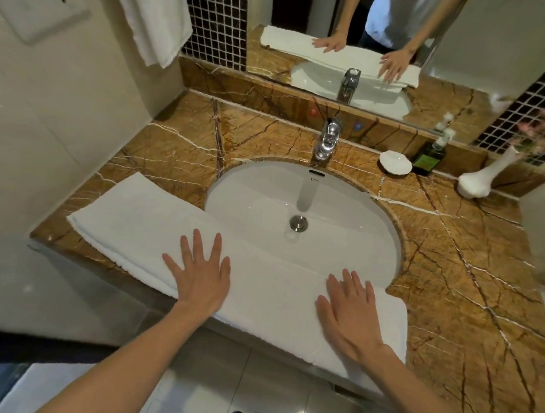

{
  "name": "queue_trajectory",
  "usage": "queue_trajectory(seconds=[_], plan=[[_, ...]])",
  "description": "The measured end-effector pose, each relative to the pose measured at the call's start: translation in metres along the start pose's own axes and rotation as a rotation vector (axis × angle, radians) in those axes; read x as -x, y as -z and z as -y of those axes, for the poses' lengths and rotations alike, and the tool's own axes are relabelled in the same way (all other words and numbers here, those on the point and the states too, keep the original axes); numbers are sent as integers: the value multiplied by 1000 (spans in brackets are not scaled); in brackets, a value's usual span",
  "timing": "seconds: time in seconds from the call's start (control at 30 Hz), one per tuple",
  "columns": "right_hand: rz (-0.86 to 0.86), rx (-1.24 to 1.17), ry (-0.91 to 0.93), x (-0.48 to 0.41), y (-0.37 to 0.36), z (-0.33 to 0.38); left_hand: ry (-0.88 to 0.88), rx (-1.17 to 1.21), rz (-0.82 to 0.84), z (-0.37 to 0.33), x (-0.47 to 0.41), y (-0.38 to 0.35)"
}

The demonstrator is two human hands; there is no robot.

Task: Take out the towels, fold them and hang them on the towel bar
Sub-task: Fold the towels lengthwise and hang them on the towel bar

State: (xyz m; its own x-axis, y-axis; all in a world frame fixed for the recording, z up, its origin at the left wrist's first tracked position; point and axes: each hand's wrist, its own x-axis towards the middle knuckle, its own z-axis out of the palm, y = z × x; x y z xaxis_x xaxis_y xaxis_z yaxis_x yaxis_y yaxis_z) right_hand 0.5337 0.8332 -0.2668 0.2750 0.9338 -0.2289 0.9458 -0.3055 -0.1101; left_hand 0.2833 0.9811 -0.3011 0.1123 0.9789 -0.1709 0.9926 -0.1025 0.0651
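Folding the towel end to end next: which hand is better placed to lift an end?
Probably right. The right hand lies flat near the right end of the towel; the left hand rests mid-towel, away from its left end.

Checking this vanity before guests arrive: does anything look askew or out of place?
Only the folded white towel: it lies slantwise along the countertop's front edge, covering the sink's near rim and seemingly overhanging the front. The left hand and right hand press flat on it. Nothing looks spilled or damaged.
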Motion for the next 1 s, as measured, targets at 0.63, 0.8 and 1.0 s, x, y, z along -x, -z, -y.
queue_trajectory(seconds=[0.63, 0.8, 1.0], plan=[[470, -408, 525, -156, 36, 165, 603, 919, -122, 1, 61, 35], [513, -428, 493, -165, 30, 166, 800, 1147, -220, -15, 62, 34], [597, -614, 228, -178, 21, 149, 939, 1223, -161, -22, 62, 29]])
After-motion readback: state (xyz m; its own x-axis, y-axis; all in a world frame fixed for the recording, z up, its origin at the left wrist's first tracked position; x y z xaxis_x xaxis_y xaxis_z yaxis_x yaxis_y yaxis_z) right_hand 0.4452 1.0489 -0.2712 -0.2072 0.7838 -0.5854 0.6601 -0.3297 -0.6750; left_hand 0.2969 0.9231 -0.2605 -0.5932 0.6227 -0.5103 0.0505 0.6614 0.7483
